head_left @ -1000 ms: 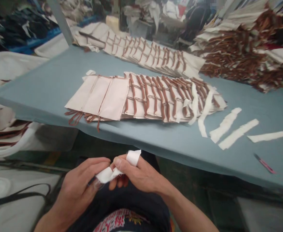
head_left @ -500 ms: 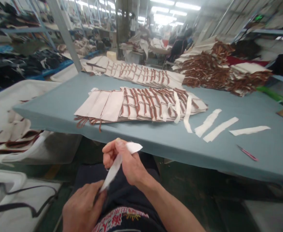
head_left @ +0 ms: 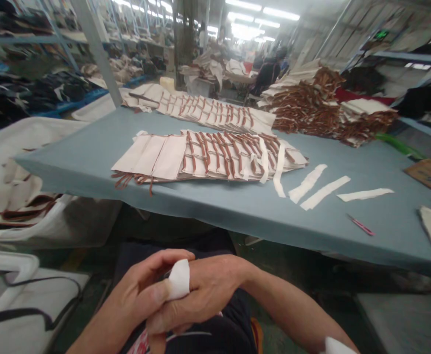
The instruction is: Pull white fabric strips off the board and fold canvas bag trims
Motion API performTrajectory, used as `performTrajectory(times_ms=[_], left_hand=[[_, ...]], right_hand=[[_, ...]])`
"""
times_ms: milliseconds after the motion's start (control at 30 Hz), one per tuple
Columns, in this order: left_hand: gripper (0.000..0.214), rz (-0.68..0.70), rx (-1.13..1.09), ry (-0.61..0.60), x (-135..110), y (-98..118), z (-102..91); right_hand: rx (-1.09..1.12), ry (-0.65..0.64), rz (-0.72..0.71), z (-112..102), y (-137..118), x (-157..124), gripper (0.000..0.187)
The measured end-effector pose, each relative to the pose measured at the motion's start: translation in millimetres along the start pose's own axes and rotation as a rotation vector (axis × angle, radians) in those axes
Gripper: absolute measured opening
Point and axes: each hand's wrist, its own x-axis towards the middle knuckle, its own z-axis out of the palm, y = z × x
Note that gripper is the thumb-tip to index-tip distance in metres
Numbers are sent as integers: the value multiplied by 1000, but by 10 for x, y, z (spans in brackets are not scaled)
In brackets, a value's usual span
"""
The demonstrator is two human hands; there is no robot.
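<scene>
Both hands are low over my lap, in front of the table edge. My left hand (head_left: 136, 292) curls over my right hand (head_left: 208, 290), its thumb and fingers pinching a white tape strip (head_left: 179, 279) that is wrapped round a finger of the right hand. The right hand's fingers are bent and pressed together under the left. On the blue-grey table (head_left: 90, 157) beyond lies a fanned row of cream bags with brown handles (head_left: 208, 157). Another white band (head_left: 335, 346) shows on my right forearm.
Three loose white strips (head_left: 324, 189) and a pink cutter (head_left: 360, 226) lie on the table's right part. A second row of bags (head_left: 204, 108) and a heap of them (head_left: 318, 103) sit behind. Cardboard (head_left: 427, 174) lies far right. White bins (head_left: 19, 216) stand left.
The hands came together and dropped lower. The strip, stretched between the hands half a second ago, is now wound close on the finger. The view tilted up slightly.
</scene>
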Motion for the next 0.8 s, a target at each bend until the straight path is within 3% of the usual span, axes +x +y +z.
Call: performTrajectory(times_ms=[133,333,433,500,633,800], left_hand=[[53,-113,-60,44,54,113,119],[47,-165,-176,137,122,211,136],[40,-179,-204,213,137,231,113],[36,-179,-219,251,145,225,85],[30,-142,-211,270,151,195,22],[33,-168,-269,292,137,153,-48]], right_hand=[[116,-81,-15,-127,85,28,30],[322,-155,-171,-260,206,52,34],[385,-245,-151,-320,270,119,25],[423,-254,-109,-348,314,153,31],[446,-172,-47,-344,425,157,53],[312,172,61,-214,417,19,63]])
